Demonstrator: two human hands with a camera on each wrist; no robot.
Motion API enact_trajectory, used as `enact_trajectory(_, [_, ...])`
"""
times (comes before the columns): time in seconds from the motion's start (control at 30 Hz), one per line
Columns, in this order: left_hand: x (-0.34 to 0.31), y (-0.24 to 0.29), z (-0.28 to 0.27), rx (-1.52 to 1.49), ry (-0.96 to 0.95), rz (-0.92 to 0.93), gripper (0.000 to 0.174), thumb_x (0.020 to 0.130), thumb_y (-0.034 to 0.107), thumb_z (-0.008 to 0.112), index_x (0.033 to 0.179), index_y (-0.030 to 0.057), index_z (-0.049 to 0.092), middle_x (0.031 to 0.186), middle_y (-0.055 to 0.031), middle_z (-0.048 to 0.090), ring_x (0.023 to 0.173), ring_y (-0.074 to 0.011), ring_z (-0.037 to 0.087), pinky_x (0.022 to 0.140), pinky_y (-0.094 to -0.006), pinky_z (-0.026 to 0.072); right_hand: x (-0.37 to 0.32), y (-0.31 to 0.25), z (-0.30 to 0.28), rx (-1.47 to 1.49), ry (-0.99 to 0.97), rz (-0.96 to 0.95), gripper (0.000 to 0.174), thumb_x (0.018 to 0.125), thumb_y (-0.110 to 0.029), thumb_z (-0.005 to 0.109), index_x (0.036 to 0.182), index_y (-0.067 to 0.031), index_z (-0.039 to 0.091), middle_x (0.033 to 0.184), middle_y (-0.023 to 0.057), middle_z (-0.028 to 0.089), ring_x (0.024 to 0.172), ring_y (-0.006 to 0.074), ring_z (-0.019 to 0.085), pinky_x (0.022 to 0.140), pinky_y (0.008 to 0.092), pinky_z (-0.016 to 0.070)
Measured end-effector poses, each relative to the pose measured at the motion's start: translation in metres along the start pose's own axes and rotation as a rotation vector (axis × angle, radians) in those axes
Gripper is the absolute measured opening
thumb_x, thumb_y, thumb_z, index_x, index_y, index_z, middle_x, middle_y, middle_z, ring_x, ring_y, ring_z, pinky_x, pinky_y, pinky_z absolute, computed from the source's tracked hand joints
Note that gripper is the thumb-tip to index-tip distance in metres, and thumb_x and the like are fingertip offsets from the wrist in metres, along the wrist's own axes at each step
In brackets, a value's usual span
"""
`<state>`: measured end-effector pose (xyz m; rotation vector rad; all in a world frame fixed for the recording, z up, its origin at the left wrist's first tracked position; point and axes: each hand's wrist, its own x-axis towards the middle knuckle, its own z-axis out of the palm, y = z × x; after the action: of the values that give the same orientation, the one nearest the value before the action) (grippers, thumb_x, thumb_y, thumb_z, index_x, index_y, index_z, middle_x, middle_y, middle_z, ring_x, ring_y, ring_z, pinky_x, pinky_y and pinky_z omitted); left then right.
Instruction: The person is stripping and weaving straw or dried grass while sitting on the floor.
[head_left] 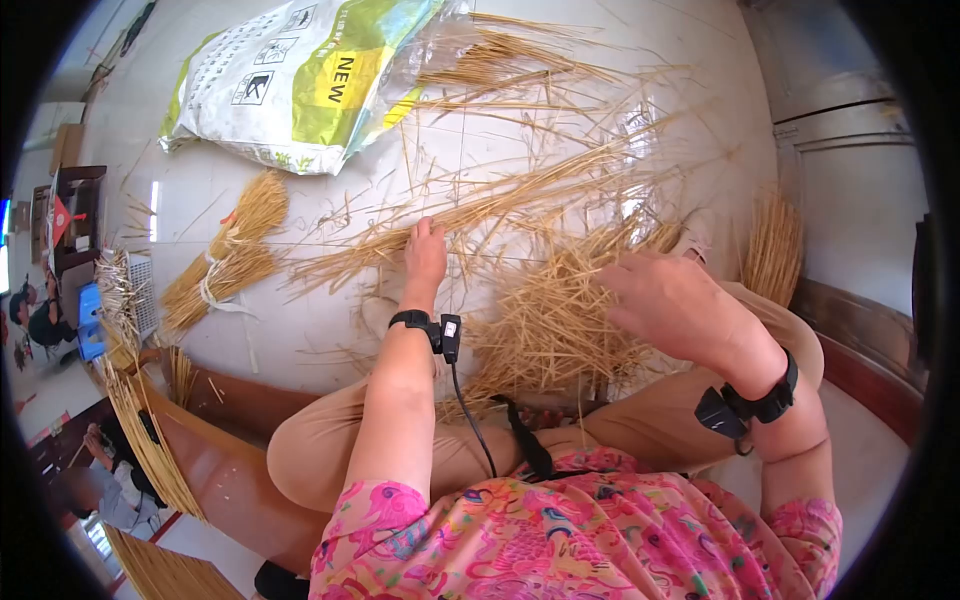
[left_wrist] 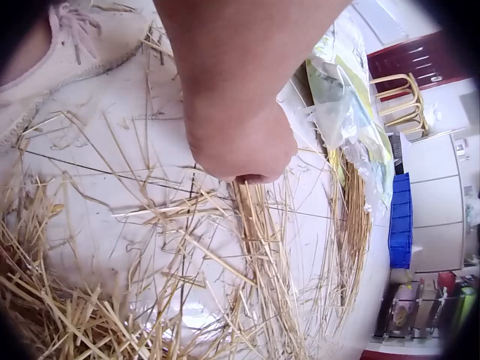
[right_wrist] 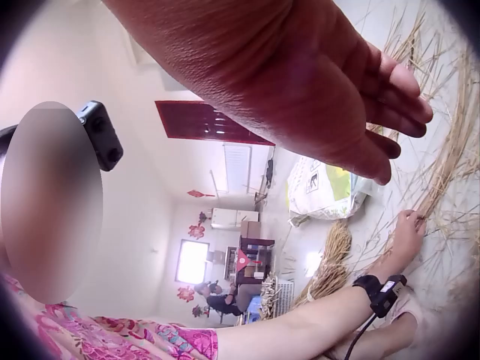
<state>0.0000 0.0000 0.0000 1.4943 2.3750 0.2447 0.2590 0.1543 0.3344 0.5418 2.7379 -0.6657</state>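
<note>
My left hand (head_left: 427, 252) grips a long loose bunch of straw stalks (head_left: 520, 203) low over the pale tiled floor. In the left wrist view the fingers (left_wrist: 244, 154) curl round the stalks (left_wrist: 259, 247), which fan out away from the hand. My right hand (head_left: 672, 300) is raised above a heap of tangled straw (head_left: 550, 310) between the legs. Seen from the right wrist, the right hand's fingers (right_wrist: 394, 94) are loosely spread and hold nothing.
A white and green plastic sack (head_left: 290, 85) lies beyond the left hand, more stalks (head_left: 500, 60) at its mouth. A tied straw bundle (head_left: 228, 250) lies at left. Another bundle (head_left: 773, 245) stands at right. A wooden board (head_left: 225, 455) is at lower left.
</note>
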Motion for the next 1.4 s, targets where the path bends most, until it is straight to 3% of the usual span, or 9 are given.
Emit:
enact_trajectory(0.1, [0.023, -0.011, 0.005, 0.045, 0.066, 0.030, 0.017, 0.076, 0.009, 0.061, 0.094, 0.0081, 0.061, 0.117, -0.0088, 0.049, 0.107, -0.0270, 0.049, 0.082, -0.0411, 0.0457, 0.009, 0.004, 0.001, -0.017, 0.072, -0.028, 0.018, 0.077, -0.017, 0.063, 0.085, -0.0027, 0.056, 0.075, 0.0116, 0.059, 0.074, 0.0280, 0.061, 0.065, 0.0361, 0.0502])
enact_trajectory(0.27, [-0.013, 0.014, 0.001, 0.014, -0.117, 0.154, 0.014, 0.076, 0.009, 0.061, 0.090, 0.0072, 0.058, 0.104, -0.0102, 0.052, 0.100, -0.0277, 0.051, 0.080, -0.0401, 0.0465, -0.006, 0.000, 0.003, 0.005, 0.028, -0.025, 0.018, 0.077, -0.018, 0.064, 0.084, -0.0028, 0.056, 0.075, 0.0118, 0.059, 0.073, 0.0281, 0.062, 0.064, 0.0361, 0.0503])
enact_trajectory(0.37, [0.003, 0.019, 0.004, -0.026, 0.084, 0.118, 0.019, 0.077, 0.010, 0.061, 0.094, 0.0062, 0.054, 0.099, -0.0112, 0.052, 0.096, -0.0289, 0.052, 0.079, -0.0399, 0.0471, -0.005, 0.001, 0.000, -0.011, 0.031, -0.015, 0.019, 0.077, -0.019, 0.064, 0.084, -0.0030, 0.056, 0.075, 0.0115, 0.059, 0.073, 0.0279, 0.062, 0.064, 0.0357, 0.0505])
enact_trajectory(0.67, [0.068, 0.063, -0.020, -0.230, 0.022, 0.087, 0.031, 0.078, 0.009, 0.064, 0.104, 0.0035, 0.050, 0.103, -0.0133, 0.053, 0.102, -0.0323, 0.050, 0.084, -0.0401, 0.0452, -0.005, 0.005, 0.002, -0.049, 0.065, -0.031, 0.017, 0.077, -0.019, 0.062, 0.083, -0.0042, 0.057, 0.074, 0.0096, 0.060, 0.074, 0.0245, 0.062, 0.065, 0.0336, 0.0507])
enact_trajectory(0.77, [0.075, 0.071, 0.000, -0.204, 0.106, 0.218, 0.036, 0.076, 0.011, 0.066, 0.108, 0.0034, 0.051, 0.109, -0.0130, 0.052, 0.107, -0.0314, 0.049, 0.087, -0.0405, 0.0444, -0.006, 0.004, 0.001, -0.058, 0.077, -0.040, 0.015, 0.077, -0.019, 0.062, 0.082, -0.0049, 0.058, 0.074, 0.0089, 0.059, 0.074, 0.0238, 0.062, 0.064, 0.0328, 0.0505])
enact_trajectory(0.87, [0.076, 0.084, 0.011, -0.168, 0.021, 0.106, 0.040, 0.075, 0.010, 0.068, 0.111, 0.0040, 0.052, 0.112, -0.0126, 0.050, 0.108, -0.0303, 0.048, 0.089, -0.0406, 0.0437, -0.006, 0.005, 0.002, -0.089, 0.069, -0.036, 0.013, 0.078, -0.018, 0.060, 0.081, -0.0057, 0.058, 0.074, 0.0084, 0.060, 0.073, 0.0224, 0.062, 0.064, 0.0318, 0.0505])
enact_trajectory(0.97, [0.080, 0.081, 0.022, -0.029, -0.131, 0.094, 0.037, 0.075, 0.009, 0.067, 0.109, 0.0037, 0.054, 0.109, -0.0119, 0.052, 0.105, -0.0298, 0.050, 0.088, -0.0410, 0.0440, -0.006, 0.002, -0.003, -0.045, 0.082, -0.041, 0.012, 0.079, -0.018, 0.058, 0.080, -0.0058, 0.058, 0.073, 0.0080, 0.060, 0.072, 0.0219, 0.062, 0.063, 0.0313, 0.0505])
enact_trajectory(1.23, [0.077, 0.070, -0.008, -0.102, 0.191, 0.218, 0.018, 0.077, 0.009, 0.061, 0.093, 0.0064, 0.053, 0.094, -0.0106, 0.053, 0.097, -0.0299, 0.052, 0.079, -0.0404, 0.0469, -0.010, 0.000, -0.001, -0.124, 0.055, -0.064, 0.012, 0.078, -0.018, 0.059, 0.080, -0.0062, 0.058, 0.071, 0.0072, 0.059, 0.071, 0.0207, 0.062, 0.061, 0.0301, 0.0500])
enact_trajectory(1.4, [0.061, 0.052, -0.003, 0.056, 0.097, 0.124, 0.019, 0.078, 0.011, 0.062, 0.094, 0.0075, 0.053, 0.093, -0.0106, 0.053, 0.095, -0.0296, 0.054, 0.077, -0.0414, 0.0475, -0.010, -0.001, 0.001, -0.088, 0.029, -0.060, 0.014, 0.079, -0.019, 0.060, 0.082, -0.0055, 0.056, 0.074, 0.0084, 0.059, 0.073, 0.0228, 0.062, 0.062, 0.0321, 0.0497])
